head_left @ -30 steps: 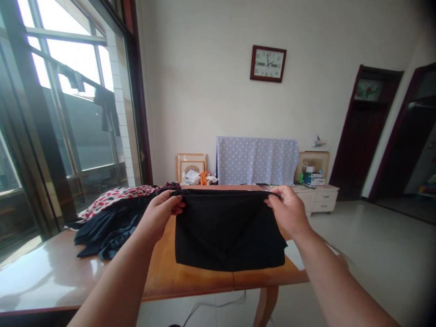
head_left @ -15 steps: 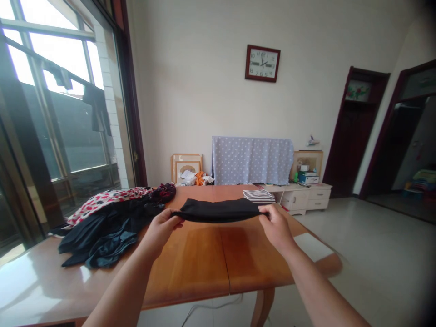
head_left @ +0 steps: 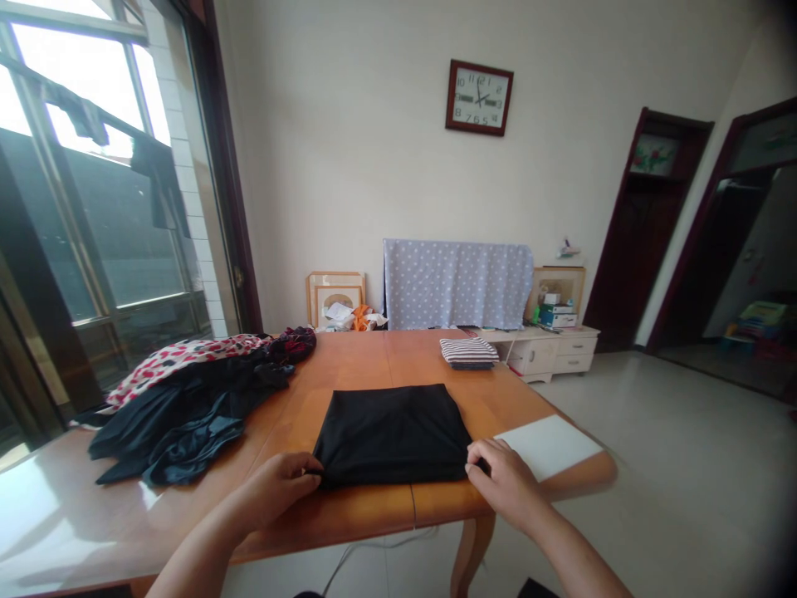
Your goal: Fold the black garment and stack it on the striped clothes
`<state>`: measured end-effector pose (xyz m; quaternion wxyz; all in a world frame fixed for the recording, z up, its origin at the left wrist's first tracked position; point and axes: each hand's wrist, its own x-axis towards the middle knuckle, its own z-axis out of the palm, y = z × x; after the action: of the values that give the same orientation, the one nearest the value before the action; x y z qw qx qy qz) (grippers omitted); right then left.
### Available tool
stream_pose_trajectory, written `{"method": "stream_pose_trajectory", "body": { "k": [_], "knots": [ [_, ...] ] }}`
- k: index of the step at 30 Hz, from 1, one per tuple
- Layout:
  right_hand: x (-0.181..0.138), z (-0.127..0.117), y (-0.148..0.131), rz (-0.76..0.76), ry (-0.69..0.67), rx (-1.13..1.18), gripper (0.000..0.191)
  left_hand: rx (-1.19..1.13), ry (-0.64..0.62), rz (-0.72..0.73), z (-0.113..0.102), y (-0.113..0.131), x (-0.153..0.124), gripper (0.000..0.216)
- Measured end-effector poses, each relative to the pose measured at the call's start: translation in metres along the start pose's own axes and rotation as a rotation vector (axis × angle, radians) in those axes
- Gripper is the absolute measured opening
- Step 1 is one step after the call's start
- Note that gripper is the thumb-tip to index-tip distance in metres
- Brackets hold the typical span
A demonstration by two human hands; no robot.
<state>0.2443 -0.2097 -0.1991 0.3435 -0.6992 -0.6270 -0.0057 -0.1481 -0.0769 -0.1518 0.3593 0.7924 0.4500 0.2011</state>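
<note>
A black garment (head_left: 392,432), folded into a rough rectangle, lies on the wooden table (head_left: 349,357) close to its front edge. Its exact kind does not show. My left hand (head_left: 286,486) pinches the near left corner of the cloth between thumb and fingers. At the near right corner, my right hand (head_left: 498,473) grips the fabric in the same way. Both hands are low, by the tabletop.
A heap of loose clothes (head_left: 187,415), dark and red-spotted, covers the table's left side. Folded striped clothes (head_left: 468,353) sit at the back right. A white sheet (head_left: 554,444) lies at the right corner. Behind stand a cloth-draped object (head_left: 457,282) and a white cabinet (head_left: 554,357).
Both hands have come down and nearer, bringing the black garment from a stretched hold in the air to lying on the table. The view has shifted slightly.
</note>
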Motion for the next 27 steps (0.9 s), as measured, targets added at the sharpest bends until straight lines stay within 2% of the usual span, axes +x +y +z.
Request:
{"method": "stream_pose_trajectory", "body": {
  "k": [3,5,8,11,13,15,20,27],
  "knots": [
    [-0.001,-0.006,0.000,0.020,0.016,0.040,0.022,0.075,0.015,-0.039,-0.004,0.009,-0.002,0.044],
    [0.001,-0.011,-0.002,0.067,0.064,0.068,0.027,0.154,0.118,-0.025,-0.004,0.016,0.003,0.049],
    [0.011,-0.015,-0.011,0.098,0.136,0.110,0.029,0.267,0.297,0.075,0.003,0.028,0.022,0.044],
    [0.027,-0.012,-0.027,0.051,0.173,0.131,0.031,0.286,0.370,0.203,0.021,0.040,0.047,0.039],
    [0.036,-0.005,-0.038,0.021,0.147,0.111,0.036,0.314,0.357,0.275,0.038,0.045,0.060,0.044],
    [0.039,0.005,-0.043,0.013,0.044,0.054,0.045,0.381,0.295,0.276,0.056,0.045,0.067,0.051],
    [0.022,0.026,-0.034,0.060,-0.333,-0.149,0.067,0.591,0.114,0.120,0.084,0.027,0.058,0.076],
    [0.006,0.023,-0.019,0.170,-0.394,-0.283,0.073,0.654,0.080,0.091,0.085,0.020,0.048,0.090]
  ]
}}
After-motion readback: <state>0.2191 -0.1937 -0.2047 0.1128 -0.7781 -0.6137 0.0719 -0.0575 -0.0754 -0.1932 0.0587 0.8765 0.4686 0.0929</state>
